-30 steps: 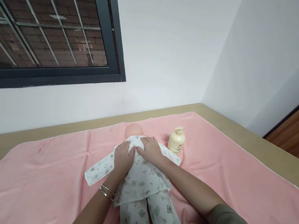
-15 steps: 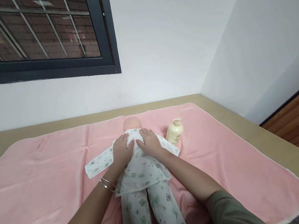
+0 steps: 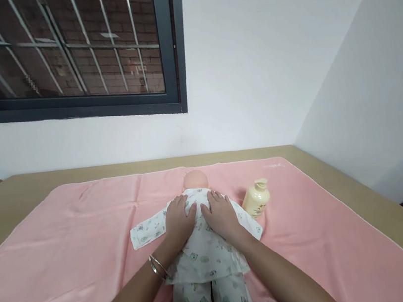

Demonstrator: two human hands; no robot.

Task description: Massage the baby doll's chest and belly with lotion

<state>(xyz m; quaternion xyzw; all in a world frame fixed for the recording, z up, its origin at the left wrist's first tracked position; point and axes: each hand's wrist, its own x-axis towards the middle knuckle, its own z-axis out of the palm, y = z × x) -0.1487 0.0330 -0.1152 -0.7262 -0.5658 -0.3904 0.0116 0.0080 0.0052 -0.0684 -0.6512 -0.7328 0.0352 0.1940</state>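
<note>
A baby doll (image 3: pixel 195 179) lies on a pink blanket (image 3: pixel 90 266), its bald head toward the wall. It wears a white patterned top (image 3: pixel 204 250) and matching trousers (image 3: pixel 198 301), with the sleeves spread to both sides. My left hand (image 3: pixel 179 219) rests flat on the left side of the doll's upper torso. On the right side lies my right hand (image 3: pixel 222 214), also flat, its thumb close to the left thumb. Both hands have fingers stretched out over the cloth and grasp nothing. Two thin bangles (image 3: pixel 158 267) circle my left wrist.
A cream pump bottle (image 3: pixel 256 199) stands on the blanket just beyond the doll's right-hand sleeve. The blanket covers a tan surface (image 3: pixel 349 185) that borders a white wall (image 3: pixel 238 91). A barred window with a dark frame (image 3: pixel 176 105) is at upper left.
The camera view has shifted, so the doll, bottle and hands appear lower and further right. Both hands stay flat on the doll's upper torso.
</note>
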